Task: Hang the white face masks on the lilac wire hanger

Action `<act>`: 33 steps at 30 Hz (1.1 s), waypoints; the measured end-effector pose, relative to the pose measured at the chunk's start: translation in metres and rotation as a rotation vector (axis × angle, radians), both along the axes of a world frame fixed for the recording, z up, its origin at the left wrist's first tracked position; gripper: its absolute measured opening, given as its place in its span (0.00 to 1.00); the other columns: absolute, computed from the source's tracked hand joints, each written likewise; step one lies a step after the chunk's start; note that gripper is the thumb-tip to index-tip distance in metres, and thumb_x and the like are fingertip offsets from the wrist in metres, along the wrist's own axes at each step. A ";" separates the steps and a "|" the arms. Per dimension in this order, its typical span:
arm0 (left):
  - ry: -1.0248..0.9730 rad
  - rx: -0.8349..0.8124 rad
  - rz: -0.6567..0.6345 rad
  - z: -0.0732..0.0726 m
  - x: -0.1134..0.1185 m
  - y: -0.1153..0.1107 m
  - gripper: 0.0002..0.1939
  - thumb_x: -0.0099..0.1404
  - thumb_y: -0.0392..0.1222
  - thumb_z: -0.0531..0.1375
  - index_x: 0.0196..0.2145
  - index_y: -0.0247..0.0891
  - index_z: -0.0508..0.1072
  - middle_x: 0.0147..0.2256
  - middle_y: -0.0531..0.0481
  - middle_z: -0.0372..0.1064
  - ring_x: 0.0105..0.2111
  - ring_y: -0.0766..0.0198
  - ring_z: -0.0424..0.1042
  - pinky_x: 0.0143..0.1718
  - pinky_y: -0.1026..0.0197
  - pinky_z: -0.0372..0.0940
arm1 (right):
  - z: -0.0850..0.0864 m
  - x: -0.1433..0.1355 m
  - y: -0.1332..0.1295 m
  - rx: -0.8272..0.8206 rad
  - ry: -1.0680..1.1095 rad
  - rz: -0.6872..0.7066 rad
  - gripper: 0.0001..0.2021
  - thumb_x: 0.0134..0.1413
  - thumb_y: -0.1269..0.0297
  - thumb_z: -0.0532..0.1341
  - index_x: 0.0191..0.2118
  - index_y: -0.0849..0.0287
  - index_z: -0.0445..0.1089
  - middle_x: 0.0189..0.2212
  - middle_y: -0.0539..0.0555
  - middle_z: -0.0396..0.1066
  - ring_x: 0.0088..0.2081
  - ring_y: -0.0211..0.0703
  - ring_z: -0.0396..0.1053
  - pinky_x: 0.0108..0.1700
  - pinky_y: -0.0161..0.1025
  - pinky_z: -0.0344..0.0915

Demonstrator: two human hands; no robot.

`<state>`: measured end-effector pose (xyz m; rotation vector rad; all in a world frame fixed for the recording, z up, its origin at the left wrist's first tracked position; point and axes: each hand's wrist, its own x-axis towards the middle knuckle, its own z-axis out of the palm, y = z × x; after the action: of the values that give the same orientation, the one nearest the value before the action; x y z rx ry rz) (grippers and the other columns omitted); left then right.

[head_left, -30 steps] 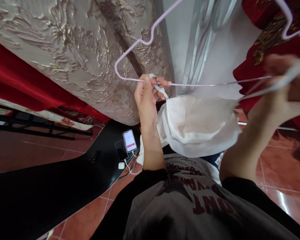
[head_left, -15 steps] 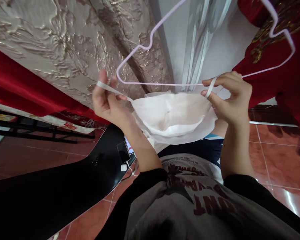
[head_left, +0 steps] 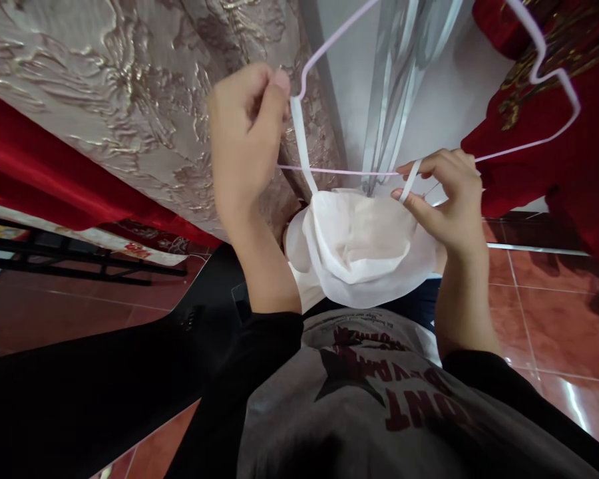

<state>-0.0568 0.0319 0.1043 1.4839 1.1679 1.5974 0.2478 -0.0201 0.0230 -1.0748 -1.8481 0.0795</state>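
Observation:
A pale pink clothes hanger (head_left: 340, 171) stretches across the upper middle. Below its bottom bar hangs a white garment (head_left: 374, 229) with thin straps and layered, sheer-looking edges. My left hand (head_left: 249, 136) is closed at the hanger's left notch, its fingertips at the top of the garment's left strap (head_left: 302, 143). That strap runs taut from the notch down to the cloth. My right hand (head_left: 446, 193) grips the right strap (head_left: 410, 181), which loops around the thumb and index finger. The hanger's bottom bar passes behind this hand. My left fingertips are partly hidden.
Embossed beige curtains (head_left: 130, 86) hang at the upper left, with red cloth (head_left: 40, 173) below. More red fabric (head_left: 544, 146) hangs at the right. A black bench-like surface (head_left: 130, 359) lies at the lower left, a phone (head_left: 239, 299) partly hidden on it. Red floor tiles (head_left: 554, 299) show at right.
My left hand has moved up and right, bringing the left strap from beside the hanger to its left notch, and has closed. The garment's left side has swung rightward. My right hand has shifted slightly left.

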 end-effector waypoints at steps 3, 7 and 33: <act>-0.089 0.144 0.064 -0.025 0.008 0.003 0.22 0.84 0.38 0.65 0.28 0.42 0.75 0.28 0.51 0.69 0.30 0.58 0.70 0.38 0.52 0.67 | -0.002 -0.001 0.000 0.004 0.003 -0.015 0.22 0.67 0.33 0.66 0.45 0.46 0.81 0.37 0.51 0.80 0.44 0.52 0.75 0.53 0.55 0.64; -0.499 0.015 0.171 -0.073 0.032 -0.009 0.14 0.89 0.42 0.58 0.40 0.43 0.71 0.29 0.56 0.73 0.34 0.62 0.76 0.41 0.56 0.68 | 0.002 -0.009 -0.004 0.017 0.007 -0.021 0.21 0.68 0.33 0.66 0.46 0.44 0.81 0.40 0.52 0.84 0.44 0.53 0.77 0.53 0.58 0.69; -0.409 0.179 0.143 -0.099 0.052 -0.028 0.13 0.86 0.49 0.58 0.39 0.50 0.72 0.34 0.49 0.79 0.35 0.52 0.80 0.42 0.51 0.71 | 0.006 0.108 0.044 0.369 0.357 -0.156 0.19 0.63 0.47 0.76 0.55 0.47 0.82 0.47 0.55 0.76 0.48 0.56 0.81 0.56 0.59 0.78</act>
<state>-0.0044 0.0042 0.0054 1.1195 0.9313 2.0307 0.3557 0.0235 0.0286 -0.8752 -1.3872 -0.1483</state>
